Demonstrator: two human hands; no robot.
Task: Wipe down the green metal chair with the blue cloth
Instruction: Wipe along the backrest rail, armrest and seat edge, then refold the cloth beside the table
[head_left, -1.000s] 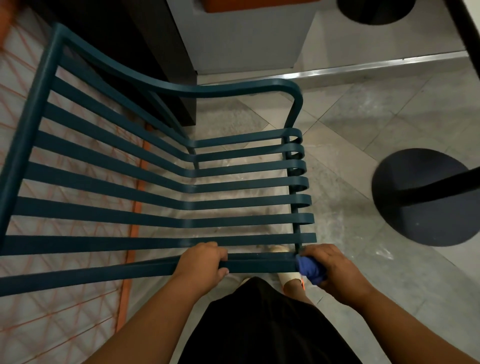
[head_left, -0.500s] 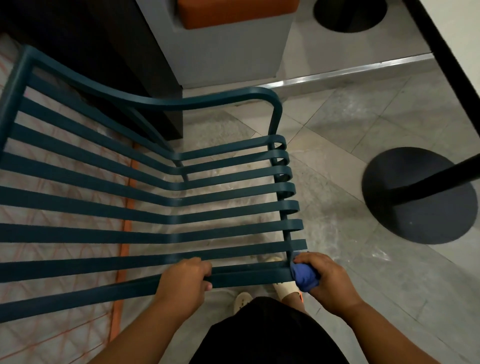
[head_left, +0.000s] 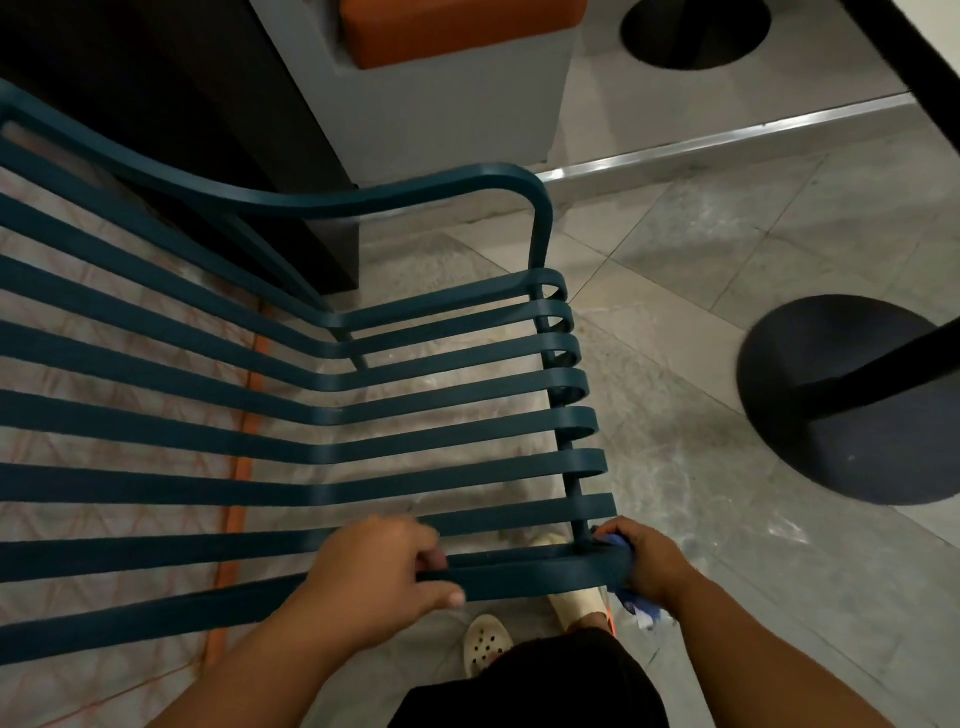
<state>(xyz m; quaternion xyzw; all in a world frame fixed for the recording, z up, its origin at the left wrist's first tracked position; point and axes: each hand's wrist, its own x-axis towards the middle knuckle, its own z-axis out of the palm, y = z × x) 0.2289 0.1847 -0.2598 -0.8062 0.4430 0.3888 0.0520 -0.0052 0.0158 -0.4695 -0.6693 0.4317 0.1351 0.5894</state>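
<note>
Chair (head_left: 322, 457) seen from above, tipped toward the viewer over a tiled floor (head_left: 727, 519), nearest bar at waist level. Left hand (head_left: 374, 577) wrapped over that bar, fingers curled round it — apparently to steady the frame while wiping. Right hand (head_left: 649, 564) closed on the cloth (head_left: 636, 605), bunched and pressed round the bar's right end, just beside the thin cross rod; loose tail of cloth hanging below the wrist. Slats: flat teal-green metal strips, matte, bent once mid-length, right ends rolled into small scrolls. Curved arm rail at the far side. No obvious grime discernible in this light. Round black base (head_left: 852, 405) well apart at right.
</note>
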